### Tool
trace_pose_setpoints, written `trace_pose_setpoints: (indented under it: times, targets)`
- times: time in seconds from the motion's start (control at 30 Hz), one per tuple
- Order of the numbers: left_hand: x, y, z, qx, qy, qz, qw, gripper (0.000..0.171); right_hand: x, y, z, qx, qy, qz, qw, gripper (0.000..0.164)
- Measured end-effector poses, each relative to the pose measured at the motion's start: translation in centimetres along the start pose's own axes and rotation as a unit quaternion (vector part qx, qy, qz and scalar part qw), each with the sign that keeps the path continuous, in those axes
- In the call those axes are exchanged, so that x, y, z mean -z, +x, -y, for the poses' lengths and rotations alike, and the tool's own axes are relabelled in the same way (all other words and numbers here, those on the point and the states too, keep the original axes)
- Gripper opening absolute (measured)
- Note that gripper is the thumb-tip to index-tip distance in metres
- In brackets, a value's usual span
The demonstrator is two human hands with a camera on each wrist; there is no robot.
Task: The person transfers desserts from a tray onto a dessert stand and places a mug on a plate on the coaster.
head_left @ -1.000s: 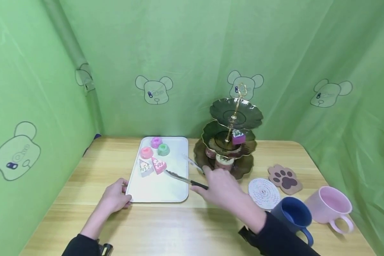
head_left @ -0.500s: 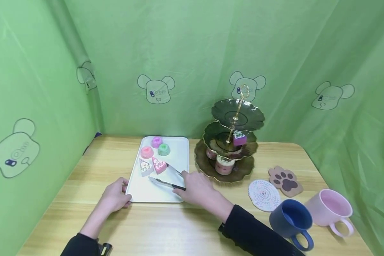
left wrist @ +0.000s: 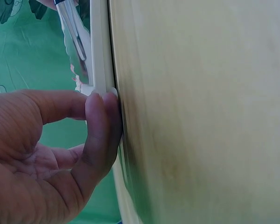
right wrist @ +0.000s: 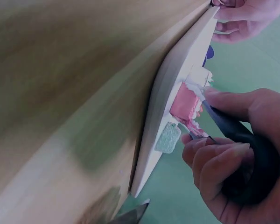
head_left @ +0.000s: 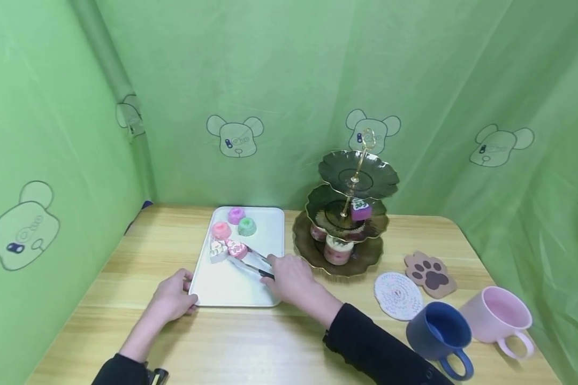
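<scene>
My left hand (head_left: 172,295) grips the near left corner of the white tray (head_left: 221,291), with the rim pinched at the fingertips in the left wrist view. My right hand (head_left: 294,279) holds black-handled metal tongs (head_left: 256,269) low over the tray. Their tips are on either side of a pink cake slice (head_left: 237,250), which sits against a white cake slice (head_left: 218,252). In the right wrist view, the tongs' arms reach the pink slice (right wrist: 184,101). Behind the slices are a coral ring-shaped cake (head_left: 221,230), a green one (head_left: 246,226) and a purple one (head_left: 236,215).
Right of the tray rises a dark three-tier stand (head_left: 358,176), with a purple cake slice (head_left: 360,210) on its middle tier and a dessert cup (head_left: 338,251) below. Farther right are a round coaster (head_left: 397,297), a paw-shaped coaster (head_left: 431,274), a blue mug (head_left: 435,331) and a pink mug (head_left: 493,315).
My right hand has moved left from beside the stand to the tray. The tongs have narrowed around the pink slice, which has turned slightly toward the white one. My left hand stays put.
</scene>
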State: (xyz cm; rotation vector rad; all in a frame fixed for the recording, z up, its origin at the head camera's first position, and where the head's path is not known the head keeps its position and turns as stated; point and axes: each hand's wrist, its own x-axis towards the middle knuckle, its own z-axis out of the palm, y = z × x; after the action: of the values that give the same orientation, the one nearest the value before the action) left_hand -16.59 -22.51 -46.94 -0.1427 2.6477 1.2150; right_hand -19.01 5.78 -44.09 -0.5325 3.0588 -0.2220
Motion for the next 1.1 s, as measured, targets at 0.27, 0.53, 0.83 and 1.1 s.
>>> trace_pose_setpoints:
  times: [0.27, 0.53, 0.83, 1.1]
  targets:
    - [-0.1, -0.1, -0.1, -0.002, -0.002, 0.0, 1.0, 0.054, 0.6, 0.0, -0.2, 0.006, -0.034, 0.0, 0.999, 0.044]
    - [0.0, -0.1, -0.4, -0.004, -0.006, 0.0, 1.0, 0.054, 0.7, -0.1, -0.5, 0.003, -0.035, -0.004, 0.999, 0.044]
    - [-0.1, -0.4, -0.4, 0.003, -0.003, 0.004, 1.0, 0.054, 2.6, -2.1, -1.5, -0.005, -0.009, -0.033, 0.999, 0.041]
    - [0.0, -0.3, -0.2, -0.001, -0.013, 0.003, 0.9999, 0.053, 7.5, -5.3, -2.2, 0.002, 0.002, -0.086, 0.996, 0.049]
